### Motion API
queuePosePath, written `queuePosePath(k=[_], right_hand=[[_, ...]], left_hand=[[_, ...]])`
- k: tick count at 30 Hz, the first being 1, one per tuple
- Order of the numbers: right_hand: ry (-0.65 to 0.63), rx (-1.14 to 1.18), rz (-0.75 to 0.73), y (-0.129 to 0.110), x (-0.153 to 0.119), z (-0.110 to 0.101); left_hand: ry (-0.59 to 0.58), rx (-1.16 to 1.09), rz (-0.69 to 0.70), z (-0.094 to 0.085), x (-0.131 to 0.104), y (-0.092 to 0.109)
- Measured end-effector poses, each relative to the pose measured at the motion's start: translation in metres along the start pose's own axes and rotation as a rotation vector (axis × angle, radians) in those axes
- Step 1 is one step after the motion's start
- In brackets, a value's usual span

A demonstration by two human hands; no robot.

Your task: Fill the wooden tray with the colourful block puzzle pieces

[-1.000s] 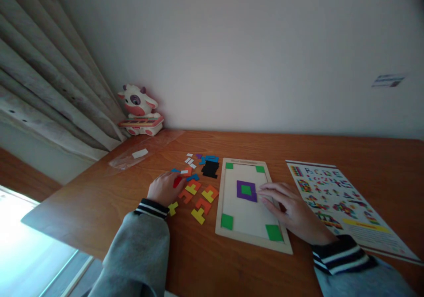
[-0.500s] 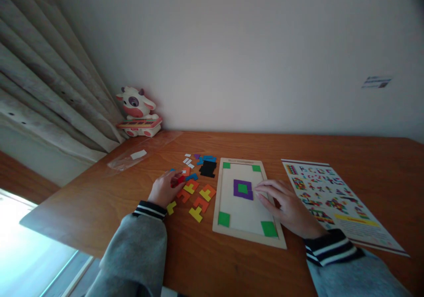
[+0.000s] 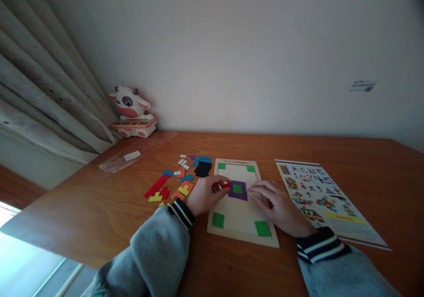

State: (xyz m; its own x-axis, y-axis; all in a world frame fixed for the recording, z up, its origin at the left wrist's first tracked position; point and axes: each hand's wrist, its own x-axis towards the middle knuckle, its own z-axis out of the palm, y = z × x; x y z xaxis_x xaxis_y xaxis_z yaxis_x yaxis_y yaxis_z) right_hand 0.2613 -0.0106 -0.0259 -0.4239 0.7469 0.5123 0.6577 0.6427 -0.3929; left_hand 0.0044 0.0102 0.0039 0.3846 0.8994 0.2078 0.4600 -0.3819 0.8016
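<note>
My left hand (image 3: 207, 195) is closed in a pinch on a red puzzle piece (image 3: 226, 185), mostly hidden by the fingers. It reaches over the left side of a pale wooden puzzle board (image 3: 243, 240). The red piece is at the left edge of a square of purple pieces (image 3: 244, 196) around a green square (image 3: 236, 188) in the board's middle. My right hand (image 3: 280, 208) has its fingers stretched out and apart from the thumb, the tips at the purple pieces' right edge. Green squares (image 3: 263, 229) lie in the board's corners.
Left of the board lie loose red pieces (image 3: 157, 185), yellow pieces (image 3: 155, 197), white pieces (image 3: 183, 161) and black pieces (image 3: 203, 169). A printed pattern sheet (image 3: 331, 199) lies on the right. Farther back are a clear plastic bag (image 3: 114, 163) and a toy cow (image 3: 132, 111).
My left hand has moved right from the loose pieces to the board, carrying a red piece. My right hand has stayed beside the purple pieces. The view has shifted slightly.
</note>
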Motion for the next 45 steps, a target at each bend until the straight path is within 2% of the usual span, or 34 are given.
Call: queuePosePath(k=[3, 6, 10, 15, 17, 21, 26, 32, 45], right_hand=[[-0.019, 0.006, 0.007, -0.001, 0.001, -0.001], [-0.034, 0.009, -0.002, -0.002, 0.002, -0.002], [-0.033, 0.013, -0.011, -0.003, 0.002, -0.001], [-0.034, 0.0, -0.016, -0.002, 0.001, -0.002], [-0.04, 0.002, -0.015, -0.002, 0.002, -0.002], [-0.045, -0.001, -0.017, -0.002, 0.001, -0.002], [-0.109, -0.008, -0.063, -0.001, 0.002, 0.001], [-0.065, -0.045, 0.013, 0.006, 0.008, 0.009], [-0.088, -0.02, 0.001, 0.007, 0.015, 0.014]], left_hand=[[-0.013, -0.097, -0.071, 0.009, 0.003, -0.006], [-0.027, -0.021, -0.066, 0.006, -0.002, -0.012], [-0.06, 0.2, 0.132, -0.002, -0.008, -0.014], [-0.169, 0.32, 0.427, -0.007, -0.006, -0.023], [-0.192, 0.371, 0.477, -0.007, -0.005, -0.028], [-0.157, 0.426, 0.534, -0.01, -0.005, -0.029], [-0.269, 0.471, 0.696, -0.015, -0.008, -0.024], [-0.281, 0.588, 0.7, -0.017, -0.008, -0.024], [-0.256, 0.573, 0.659, -0.015, -0.009, -0.022]])
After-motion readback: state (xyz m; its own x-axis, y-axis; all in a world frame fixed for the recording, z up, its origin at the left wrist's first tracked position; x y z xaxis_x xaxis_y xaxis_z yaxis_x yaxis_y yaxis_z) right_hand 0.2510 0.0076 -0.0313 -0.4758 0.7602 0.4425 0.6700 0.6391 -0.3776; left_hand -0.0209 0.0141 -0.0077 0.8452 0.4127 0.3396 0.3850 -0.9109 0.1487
